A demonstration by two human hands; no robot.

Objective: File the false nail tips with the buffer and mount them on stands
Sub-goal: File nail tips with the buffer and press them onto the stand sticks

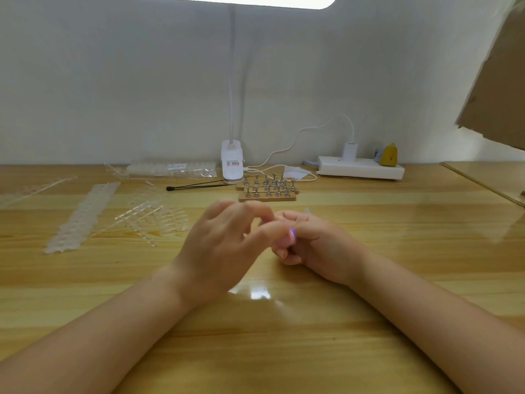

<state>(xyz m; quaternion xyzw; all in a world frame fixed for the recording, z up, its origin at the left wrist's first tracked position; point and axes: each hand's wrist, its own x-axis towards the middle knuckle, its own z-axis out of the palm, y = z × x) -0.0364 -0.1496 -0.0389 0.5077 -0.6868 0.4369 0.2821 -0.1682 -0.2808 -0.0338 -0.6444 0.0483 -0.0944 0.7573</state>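
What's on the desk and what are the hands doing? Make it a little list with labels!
left hand: blurred, fingers meeting the right hand
right hand: curled around a pink-purple buffer
nail tip: too small to tell if one is held
stands: on wooden bases behind the hands
tip strips: lying at left
lamp: at the back
power strip: back right

Clip lamp (232, 162), power strip (360, 167) by wall — cardboard (500, 81) right.

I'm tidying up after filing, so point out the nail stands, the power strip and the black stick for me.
nail stands (268, 188): head view, on the middle metal holders.
power strip (360, 169): head view, on its white top face.
black stick (196, 186): head view, midway along its shaft.
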